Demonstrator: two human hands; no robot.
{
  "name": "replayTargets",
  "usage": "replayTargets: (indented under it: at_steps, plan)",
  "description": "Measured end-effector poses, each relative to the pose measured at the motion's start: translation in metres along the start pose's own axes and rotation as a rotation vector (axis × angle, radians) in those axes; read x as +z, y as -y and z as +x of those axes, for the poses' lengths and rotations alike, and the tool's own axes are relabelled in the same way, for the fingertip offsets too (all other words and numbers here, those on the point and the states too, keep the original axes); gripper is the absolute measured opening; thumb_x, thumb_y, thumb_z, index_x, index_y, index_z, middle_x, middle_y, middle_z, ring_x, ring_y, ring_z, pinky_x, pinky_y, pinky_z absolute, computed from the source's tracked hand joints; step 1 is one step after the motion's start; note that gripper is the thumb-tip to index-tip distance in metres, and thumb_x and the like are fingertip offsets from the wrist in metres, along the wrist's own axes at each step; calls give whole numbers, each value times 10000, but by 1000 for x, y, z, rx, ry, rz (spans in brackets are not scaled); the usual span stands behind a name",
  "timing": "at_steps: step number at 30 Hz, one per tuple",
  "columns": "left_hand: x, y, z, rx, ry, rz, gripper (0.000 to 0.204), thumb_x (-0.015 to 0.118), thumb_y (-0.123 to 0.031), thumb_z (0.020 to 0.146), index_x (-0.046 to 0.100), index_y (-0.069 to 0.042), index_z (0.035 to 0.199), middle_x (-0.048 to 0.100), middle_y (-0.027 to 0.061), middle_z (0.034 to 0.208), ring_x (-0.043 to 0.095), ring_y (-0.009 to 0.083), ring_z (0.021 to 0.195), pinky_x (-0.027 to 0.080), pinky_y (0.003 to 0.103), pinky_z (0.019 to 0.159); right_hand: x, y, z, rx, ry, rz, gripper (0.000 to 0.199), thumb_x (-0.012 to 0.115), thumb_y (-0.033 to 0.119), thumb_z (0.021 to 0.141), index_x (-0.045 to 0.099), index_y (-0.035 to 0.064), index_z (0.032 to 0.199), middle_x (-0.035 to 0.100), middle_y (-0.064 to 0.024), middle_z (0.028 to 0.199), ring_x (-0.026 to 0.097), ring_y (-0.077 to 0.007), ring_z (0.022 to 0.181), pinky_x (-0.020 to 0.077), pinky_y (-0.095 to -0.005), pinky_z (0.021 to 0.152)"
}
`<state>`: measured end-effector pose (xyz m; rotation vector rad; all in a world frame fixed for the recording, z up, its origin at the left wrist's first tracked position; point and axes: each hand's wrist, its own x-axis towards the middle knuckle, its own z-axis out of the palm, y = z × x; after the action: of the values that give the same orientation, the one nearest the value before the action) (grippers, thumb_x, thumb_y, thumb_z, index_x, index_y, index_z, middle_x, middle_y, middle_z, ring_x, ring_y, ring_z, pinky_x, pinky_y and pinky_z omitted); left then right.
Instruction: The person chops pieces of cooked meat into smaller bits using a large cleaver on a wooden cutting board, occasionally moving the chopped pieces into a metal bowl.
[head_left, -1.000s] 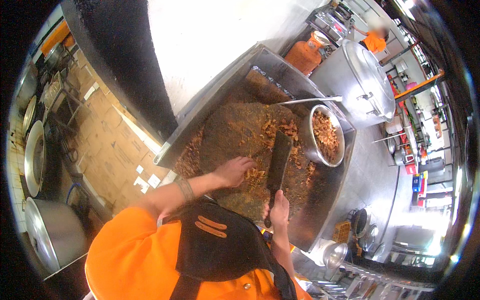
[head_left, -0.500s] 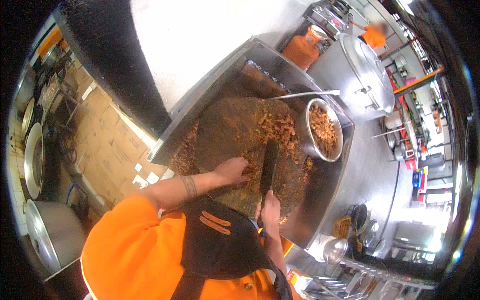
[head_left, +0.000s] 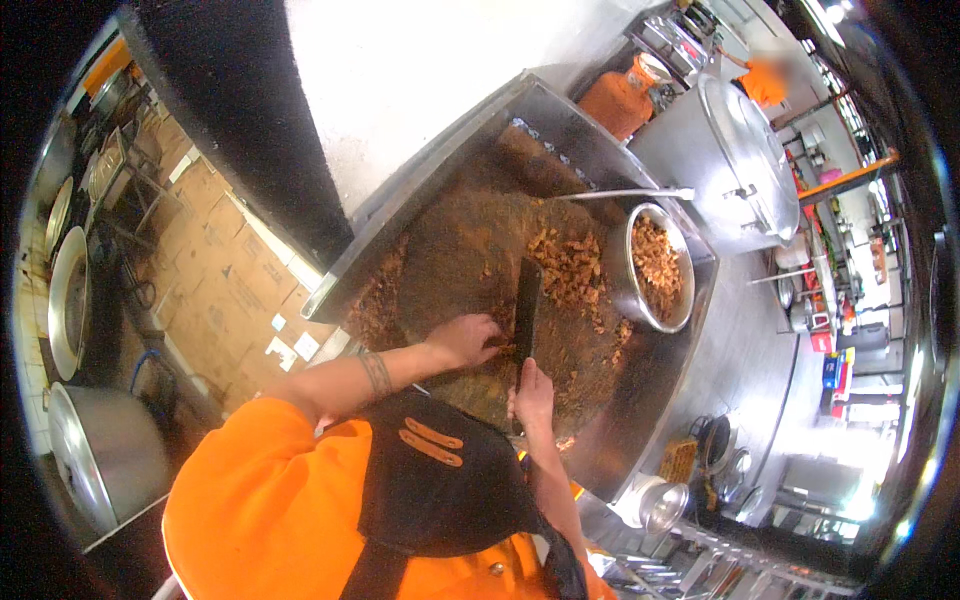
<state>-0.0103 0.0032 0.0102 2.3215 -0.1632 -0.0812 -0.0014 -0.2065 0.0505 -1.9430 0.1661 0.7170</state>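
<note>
My right hand (head_left: 532, 396) is wrapped round the handle of a long dark-bladed cleaver (head_left: 527, 308), its blade pointing away from me over a large, worn round chopping block (head_left: 440, 250). Just left of the blade is my left hand (head_left: 466, 341), fingers curled down near the block. Whatever lies under those fingertips is too small to make out. Brown chopped meat (head_left: 570, 268) is heaped right of the blade's far end, with crumbs scattered around it. Beyond this heap, on the right, a round metal bowl (head_left: 622, 278) holds more chopped pieces.
A metal-walled surround (head_left: 430, 165) encloses the block. A long metal rod (head_left: 625, 193) lies near the bowl. Past the far right wall stand a big lidded pot (head_left: 680, 145) and an orange gas cylinder (head_left: 618, 100). Another person (head_left: 765, 82) is farther back. Flattened cardboard (head_left: 225, 260) covers the floor at left.
The cleaver and my right hand have shifted left and away from me, bringing the blade closer to my left hand. My left hand stays nearly in place. The view has tilted slightly.
</note>
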Motion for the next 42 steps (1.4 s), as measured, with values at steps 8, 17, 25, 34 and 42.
replayTargets:
  at_steps: [8, 17, 25, 34, 42]
  plan:
    - [-4, 2, -3, -46, -11, -109, 357, 678, -338, 927, 679, -42, 1127, 642, 175, 1115, 622, 381, 1105, 506, 480, 975, -20, 64, -55, -337, -66, 30, 509, 383, 465, 1097, 521, 43, 849, 528, -46, 566, 507, -153, 406, 394, -319, 380]
    - [17, 13, 0, 30, -66, 3, 373, 698, -387, 912, 702, -36, 1037, 656, 167, 1021, 642, 376, 1010, 537, 476, 881, 0, 8, -2, -81, 50, -17, 533, 389, 487, 1092, 539, 22, 879, 512, -54, 559, 499, -163, 412, 409, -327, 390]
    - [-2, 0, -7, -95, 33, -39, 359, 642, -363, 953, 703, -59, 1136, 640, 162, 1130, 621, 369, 1118, 522, 477, 951, -4, 31, -38, -173, 21, 100, 590, 374, 545, 1080, 535, 31, 838, 507, -52, 549, 495, -166, 409, 405, -330, 388]
    - [-6, 3, -14, -88, -14, -61, 282, 690, -319, 927, 705, -76, 1068, 657, 162, 1087, 634, 363, 1085, 537, 483, 927, -2, 51, -37, -223, 49, 164, 559, 427, 540, 1069, 524, 29, 864, 503, -46, 563, 494, -159, 417, 416, -323, 407]
    - [9, 10, -14, -16, -27, 7, 268, 652, -296, 949, 700, -36, 992, 662, 159, 1025, 646, 363, 1023, 547, 475, 887, 13, 27, -5, -68, 83, -74, 535, 419, 502, 1082, 521, 25, 863, 519, -58, 567, 495, -171, 403, 422, -337, 391]
